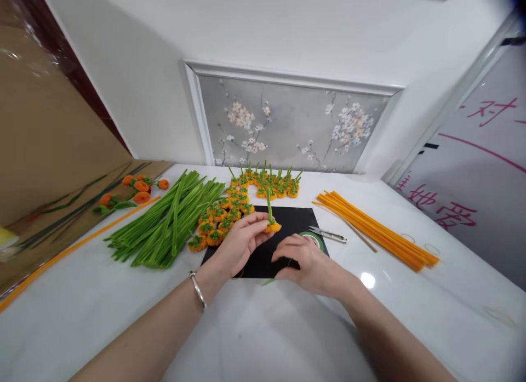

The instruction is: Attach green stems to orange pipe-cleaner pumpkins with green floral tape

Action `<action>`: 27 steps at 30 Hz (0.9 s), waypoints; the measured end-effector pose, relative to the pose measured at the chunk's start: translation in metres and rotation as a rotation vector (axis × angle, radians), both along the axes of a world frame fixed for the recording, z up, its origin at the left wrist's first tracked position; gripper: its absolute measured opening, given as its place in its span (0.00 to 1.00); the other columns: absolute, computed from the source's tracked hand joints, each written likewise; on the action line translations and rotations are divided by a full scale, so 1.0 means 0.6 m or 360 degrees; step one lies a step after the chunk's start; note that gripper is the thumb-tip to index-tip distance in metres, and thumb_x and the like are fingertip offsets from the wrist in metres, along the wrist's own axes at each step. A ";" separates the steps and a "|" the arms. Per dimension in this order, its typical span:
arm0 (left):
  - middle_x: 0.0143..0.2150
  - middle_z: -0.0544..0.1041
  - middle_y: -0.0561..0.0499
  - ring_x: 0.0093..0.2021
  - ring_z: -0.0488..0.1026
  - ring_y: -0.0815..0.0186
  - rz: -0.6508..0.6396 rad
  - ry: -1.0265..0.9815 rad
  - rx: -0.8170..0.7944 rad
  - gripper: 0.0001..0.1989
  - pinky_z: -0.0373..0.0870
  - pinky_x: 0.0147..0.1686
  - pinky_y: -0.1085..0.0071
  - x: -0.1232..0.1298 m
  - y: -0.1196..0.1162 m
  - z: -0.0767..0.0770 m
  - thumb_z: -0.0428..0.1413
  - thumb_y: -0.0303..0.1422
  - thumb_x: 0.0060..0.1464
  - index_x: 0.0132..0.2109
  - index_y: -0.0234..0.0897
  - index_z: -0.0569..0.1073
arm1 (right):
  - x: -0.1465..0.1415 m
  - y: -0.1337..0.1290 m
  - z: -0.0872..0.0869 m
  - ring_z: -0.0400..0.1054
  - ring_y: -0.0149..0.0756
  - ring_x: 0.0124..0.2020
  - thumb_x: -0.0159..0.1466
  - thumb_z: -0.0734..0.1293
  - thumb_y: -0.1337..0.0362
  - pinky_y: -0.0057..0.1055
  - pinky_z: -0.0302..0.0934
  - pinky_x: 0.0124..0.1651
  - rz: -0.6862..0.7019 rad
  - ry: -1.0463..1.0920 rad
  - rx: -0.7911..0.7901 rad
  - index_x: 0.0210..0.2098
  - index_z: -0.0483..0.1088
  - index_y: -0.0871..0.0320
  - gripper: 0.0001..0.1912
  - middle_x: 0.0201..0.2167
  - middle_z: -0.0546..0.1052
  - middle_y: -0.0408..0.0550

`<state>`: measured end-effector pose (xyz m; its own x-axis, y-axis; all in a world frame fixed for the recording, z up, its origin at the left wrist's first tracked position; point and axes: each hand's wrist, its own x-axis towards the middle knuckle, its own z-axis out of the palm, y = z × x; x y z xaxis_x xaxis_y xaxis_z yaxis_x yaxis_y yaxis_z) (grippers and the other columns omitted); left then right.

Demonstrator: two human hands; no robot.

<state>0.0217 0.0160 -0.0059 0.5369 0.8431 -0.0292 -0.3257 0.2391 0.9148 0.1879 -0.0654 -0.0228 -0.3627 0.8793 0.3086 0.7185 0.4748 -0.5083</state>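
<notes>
Your left hand (240, 245) has its thumb and fingers closed on a small orange-and-green piece (272, 227), at the middle of the frame, above the black mat (293, 220). Its green stem (269, 204) points up and the orange part faces down. Your right hand (306, 261), lower and to the right, has curled fingers with a gap showing toward the thumb; a thin green strip (269, 281) lies by its thumb tip, but you cannot tell from this view whether the fingers grip it.

Expect the piece to be very light, soft and fuzzy, probably with bendable wire inside: it should not slip, but a hard squeeze could flatten the orange loops or kink the stem. Take it lightly at the green centre, where the stem meets the orange, rather than by the rim or the stem's tip.

Your left fingertips cover part of the piece's near side, so how it is fastened there is hard to make out. Your right hand partly hides the green tape roll (312, 238) beside the scissors (335, 235). At upper centre, the similar pieces (216, 237) crowd and overlap, too tightly to count. Both forearms run out of the frame at the bottom.
</notes>
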 end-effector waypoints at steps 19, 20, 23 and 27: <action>0.43 0.77 0.48 0.42 0.75 0.64 0.0085 0.0295 0.0537 0.16 0.71 0.46 0.68 -0.008 -0.010 0.005 0.64 0.29 0.46 0.45 0.38 0.77 | 0.014 0.000 -0.004 0.66 0.32 0.26 0.66 0.60 0.61 0.28 0.59 0.29 -0.0468 0.0650 0.0198 0.34 0.69 0.55 0.08 0.26 0.73 0.43; 0.43 0.76 0.49 0.42 0.75 0.64 0.0080 0.0262 0.0574 0.17 0.71 0.47 0.67 -0.006 -0.012 0.006 0.64 0.29 0.46 0.46 0.39 0.76 | 0.016 0.000 -0.005 0.66 0.33 0.25 0.66 0.61 0.60 0.29 0.59 0.28 -0.0534 0.0685 0.0232 0.34 0.69 0.54 0.08 0.26 0.74 0.43; 0.43 0.74 0.50 0.42 0.74 0.66 0.0070 0.0180 0.0600 0.16 0.72 0.47 0.68 -0.003 -0.017 0.011 0.64 0.28 0.46 0.44 0.39 0.74 | 0.014 0.001 -0.008 0.67 0.34 0.26 0.65 0.62 0.59 0.30 0.61 0.30 -0.0599 0.0653 0.0341 0.34 0.71 0.54 0.08 0.27 0.75 0.44; 0.40 0.73 0.51 0.38 0.74 0.67 0.0035 0.0240 0.0507 0.11 0.74 0.44 0.67 -0.002 -0.023 0.016 0.63 0.31 0.48 0.39 0.36 0.73 | 0.013 0.001 -0.008 0.67 0.34 0.27 0.65 0.63 0.60 0.31 0.61 0.32 -0.0655 0.0726 0.0390 0.33 0.71 0.54 0.07 0.27 0.74 0.44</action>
